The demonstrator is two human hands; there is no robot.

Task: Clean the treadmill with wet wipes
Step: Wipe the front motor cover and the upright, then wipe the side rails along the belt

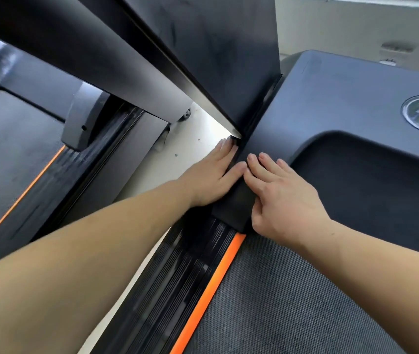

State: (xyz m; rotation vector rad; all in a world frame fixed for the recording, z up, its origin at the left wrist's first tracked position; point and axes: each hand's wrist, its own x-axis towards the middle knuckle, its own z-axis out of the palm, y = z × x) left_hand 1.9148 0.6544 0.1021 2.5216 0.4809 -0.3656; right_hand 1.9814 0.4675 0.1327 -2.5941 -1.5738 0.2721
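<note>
The treadmill's black motor cover [344, 98] fills the right, with its grey belt [292, 302] below and an orange stripe [213, 290] along the ribbed side rail [177, 290]. A black upright [216, 60] rises from the cover's left corner. My left hand [211, 175] lies flat against the left edge of the cover, fingers straight and pointing at the upright's base. My right hand [282, 198] rests on top of the same corner, fingers nearly straight, touching the left thumb. No wet wipe shows in either hand.
A second treadmill [11, 149] with its own orange stripe stands to the left, its upright slanting overhead. A narrow strip of pale floor [185, 149] separates the two machines. A pale wall [356, 26] runs behind the motor cover.
</note>
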